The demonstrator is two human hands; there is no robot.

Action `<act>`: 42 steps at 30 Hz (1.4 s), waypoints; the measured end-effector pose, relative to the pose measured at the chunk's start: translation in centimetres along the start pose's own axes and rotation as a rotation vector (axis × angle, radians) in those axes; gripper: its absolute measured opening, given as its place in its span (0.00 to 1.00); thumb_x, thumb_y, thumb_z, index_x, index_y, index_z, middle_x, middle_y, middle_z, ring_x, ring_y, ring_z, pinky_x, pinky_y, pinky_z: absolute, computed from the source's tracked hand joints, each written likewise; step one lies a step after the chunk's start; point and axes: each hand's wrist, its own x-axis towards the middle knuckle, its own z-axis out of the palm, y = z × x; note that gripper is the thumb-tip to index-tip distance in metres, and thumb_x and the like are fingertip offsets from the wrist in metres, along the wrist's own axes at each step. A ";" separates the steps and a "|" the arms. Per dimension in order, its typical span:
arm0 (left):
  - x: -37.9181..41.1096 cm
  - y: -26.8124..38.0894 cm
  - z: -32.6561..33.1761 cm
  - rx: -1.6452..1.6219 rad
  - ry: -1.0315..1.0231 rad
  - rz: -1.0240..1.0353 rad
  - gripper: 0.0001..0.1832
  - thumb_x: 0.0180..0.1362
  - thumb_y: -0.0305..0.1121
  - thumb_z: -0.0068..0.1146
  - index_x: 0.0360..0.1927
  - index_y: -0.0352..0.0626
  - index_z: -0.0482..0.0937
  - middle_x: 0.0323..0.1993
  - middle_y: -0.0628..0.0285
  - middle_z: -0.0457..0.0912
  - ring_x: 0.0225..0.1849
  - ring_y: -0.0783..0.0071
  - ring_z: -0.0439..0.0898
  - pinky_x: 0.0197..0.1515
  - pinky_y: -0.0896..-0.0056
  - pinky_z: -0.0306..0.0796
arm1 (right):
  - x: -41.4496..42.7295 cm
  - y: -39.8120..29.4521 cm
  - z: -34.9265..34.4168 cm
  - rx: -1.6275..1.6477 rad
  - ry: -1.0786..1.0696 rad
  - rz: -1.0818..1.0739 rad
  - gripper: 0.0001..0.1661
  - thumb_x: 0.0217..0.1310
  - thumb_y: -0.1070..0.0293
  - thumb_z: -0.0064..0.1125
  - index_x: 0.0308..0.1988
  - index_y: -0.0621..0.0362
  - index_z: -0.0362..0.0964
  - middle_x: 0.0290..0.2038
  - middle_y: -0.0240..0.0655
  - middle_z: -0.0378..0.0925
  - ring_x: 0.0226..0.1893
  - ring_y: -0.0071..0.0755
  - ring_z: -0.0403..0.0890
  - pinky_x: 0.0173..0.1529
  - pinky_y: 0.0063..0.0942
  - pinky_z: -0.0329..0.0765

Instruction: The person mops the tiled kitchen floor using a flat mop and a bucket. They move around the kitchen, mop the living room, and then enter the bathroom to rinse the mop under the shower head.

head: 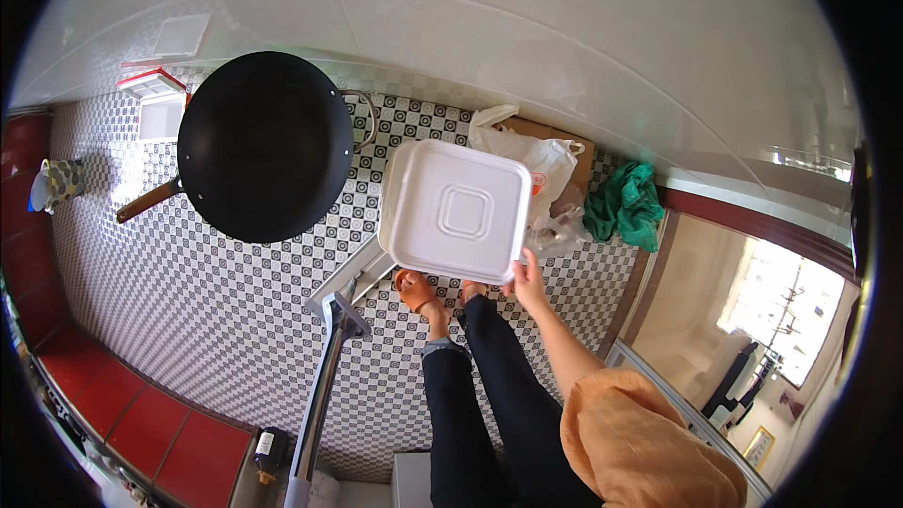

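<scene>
My right hand (525, 279) grips the near right corner of a white square plastic lid (465, 212). The lid sits over a cream-coloured container (389, 190), whose side shows only along the left; its inside is hidden. My left hand is out of view. A flat mop's metal pole (319, 395) rises from the bottom edge at my left, and its flat head (353, 275) rests on the floor, partly behind the container. Left of the lid is a large black wok (264, 148) with a wooden handle (148, 200) and a metal loop handle (367, 120); what supports it is hidden.
A white plastic bag (536, 155) and a crumpled green bag (624, 204) lie along the wall, by brown cardboard (582, 162). Red cabinets (204, 458) line the left. A dark bottle (268, 451) stands at lower left. A doorway (705, 261) opens right. My orange slippers (416, 291) are on the patterned floor.
</scene>
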 end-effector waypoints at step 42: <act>73.9 -30.1 17.7 0.521 0.050 1.046 0.19 0.53 0.44 0.37 0.46 0.47 0.56 0.47 0.67 0.56 0.47 0.76 0.54 0.48 0.76 0.47 | 24.0 11.9 -40.0 -1.212 0.062 0.344 0.64 0.15 0.42 0.69 0.56 0.28 0.40 0.59 0.40 0.16 0.57 0.65 0.30 0.44 0.68 0.59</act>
